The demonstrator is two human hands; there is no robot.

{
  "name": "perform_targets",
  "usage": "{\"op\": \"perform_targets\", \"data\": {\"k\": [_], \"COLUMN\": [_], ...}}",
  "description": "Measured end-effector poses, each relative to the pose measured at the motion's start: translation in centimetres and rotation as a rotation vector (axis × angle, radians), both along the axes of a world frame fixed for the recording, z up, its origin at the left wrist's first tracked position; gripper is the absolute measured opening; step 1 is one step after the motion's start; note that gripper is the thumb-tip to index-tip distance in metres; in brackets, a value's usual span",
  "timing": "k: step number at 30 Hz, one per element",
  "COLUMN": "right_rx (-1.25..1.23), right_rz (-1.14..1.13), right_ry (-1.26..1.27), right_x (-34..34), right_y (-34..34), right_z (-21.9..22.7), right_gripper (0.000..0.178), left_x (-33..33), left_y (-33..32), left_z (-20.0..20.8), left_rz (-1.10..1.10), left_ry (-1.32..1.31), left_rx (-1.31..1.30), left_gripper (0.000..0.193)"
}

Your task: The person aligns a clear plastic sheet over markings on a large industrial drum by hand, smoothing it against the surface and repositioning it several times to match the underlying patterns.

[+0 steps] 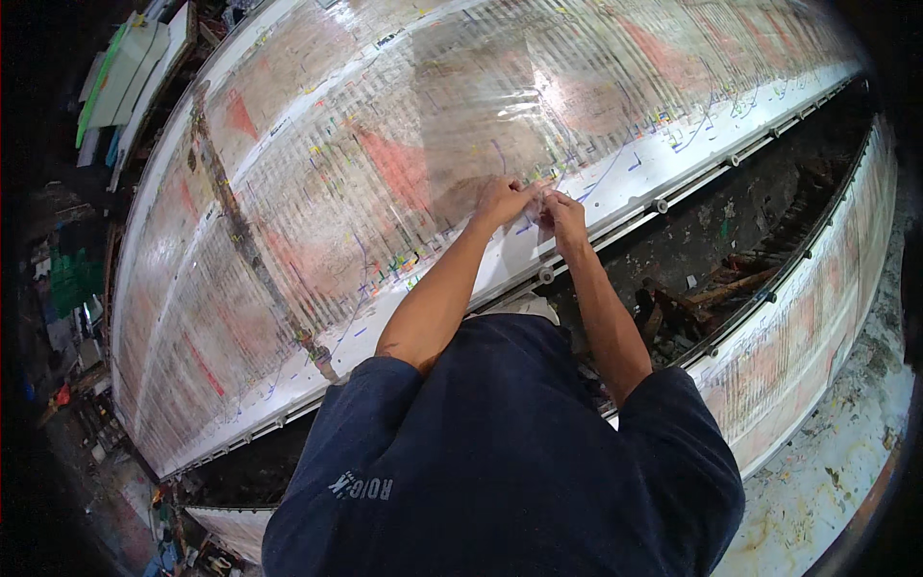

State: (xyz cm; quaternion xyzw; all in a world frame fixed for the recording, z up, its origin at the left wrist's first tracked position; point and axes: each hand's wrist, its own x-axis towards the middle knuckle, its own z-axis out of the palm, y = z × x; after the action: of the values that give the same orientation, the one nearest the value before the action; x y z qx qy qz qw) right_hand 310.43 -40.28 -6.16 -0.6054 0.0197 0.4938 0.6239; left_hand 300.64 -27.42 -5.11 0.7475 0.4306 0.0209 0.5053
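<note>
Both of my hands meet over the near white border of a long table, whose top is marked with dark parallel lines and red patches. My left hand is closed, its fingertips pinched together by the near right part of a clear, greyish sheet. Just to its right, my right hand is also closed, thumb and fingers drawn together. The fingertips of the two hands almost touch. Whatever lies between them is too small to make out. The sheet lies flat across the table and shines with reflections.
A metal rail with round knobs runs along the table's near edge. Beyond a dark gap with wood scraps stands a second similar table. A brown band crosses the tabletop at left. Panels are stacked at the far left.
</note>
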Motion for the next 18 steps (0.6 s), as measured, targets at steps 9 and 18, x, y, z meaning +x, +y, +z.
{"op": "perform_targets", "data": {"k": [9, 18], "right_rx": [0.021, -0.016], "right_rz": [0.135, 0.017], "right_ry": [-0.039, -0.066], "right_x": [-1.1, 0.4], "right_y": [0.8, 0.9], "right_z": [2.0, 0.6], "right_gripper": [0.025, 0.023], "left_x": [0.3, 0.9], "left_y": [1.7, 1.4], "left_z": [-0.3, 0.5], "left_rz": [0.159, 0.232], "left_ry": [0.114, -0.04], "left_rx": [-0.136, -0.39], "left_gripper": [0.054, 0.046]}}
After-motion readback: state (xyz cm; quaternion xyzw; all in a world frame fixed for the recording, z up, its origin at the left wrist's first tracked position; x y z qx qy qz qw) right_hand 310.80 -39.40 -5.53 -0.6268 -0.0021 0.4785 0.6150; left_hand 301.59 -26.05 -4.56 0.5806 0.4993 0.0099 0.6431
